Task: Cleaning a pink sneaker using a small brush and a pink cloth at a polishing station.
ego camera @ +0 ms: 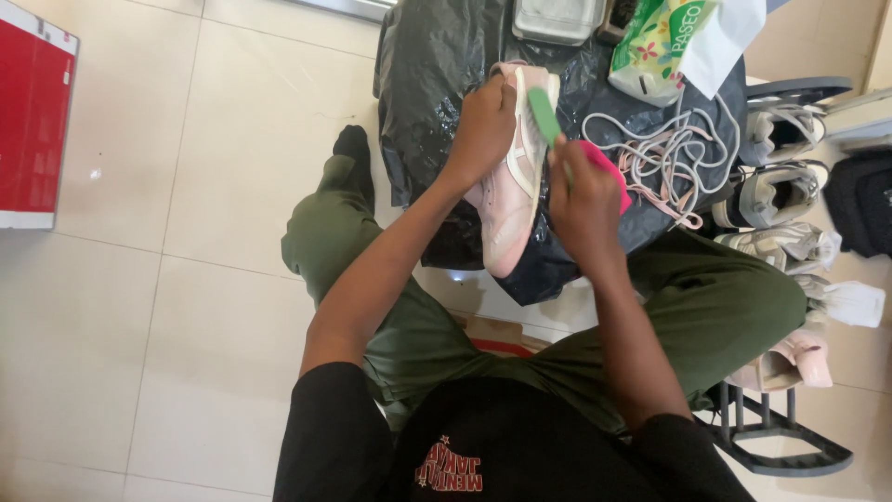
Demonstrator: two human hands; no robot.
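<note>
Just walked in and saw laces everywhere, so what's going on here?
A seated person holds a pink shoe with the left hand over a black plastic sheet. The right hand holds a green and pink brush against it. Loose laces lie beside it, with more shoes at the right.

Pale pink sneaker (pixel 517 177) on black plastic, green-handled brush (pixel 548 121) against it

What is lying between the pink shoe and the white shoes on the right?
A tangle of loose shoelaces lies there on the black plastic sheet, between the pink shoe and the white shoes, seen in the head view.
</note>
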